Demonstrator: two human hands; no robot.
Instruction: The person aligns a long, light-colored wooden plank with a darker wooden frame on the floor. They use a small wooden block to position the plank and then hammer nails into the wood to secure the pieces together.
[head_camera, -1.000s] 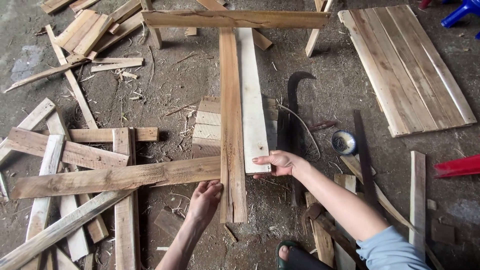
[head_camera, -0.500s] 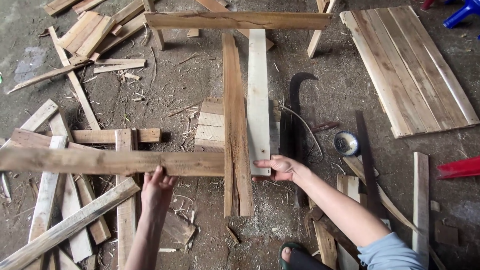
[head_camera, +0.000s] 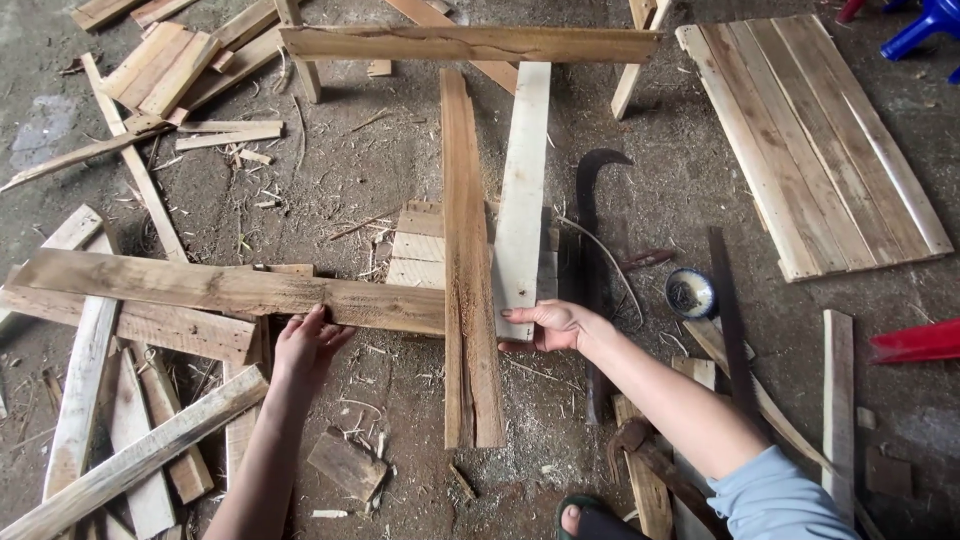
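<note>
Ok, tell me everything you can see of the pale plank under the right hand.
The pale plank is a flat, smooth, whitish board of light wood, lying on the ground. Its far end tucks under a brown crossboard. It runs beside a rougher brown plank and over short stacked boards. The right hand grips its near end.

A rough woodworking yard or workshop, worked at ground level: the dirt floor is littered with sawdust and shavings, loose planks lie in heaps on the left, and a finished slatted panel rests at the upper right (a curved dark blade lies nearby).
</note>
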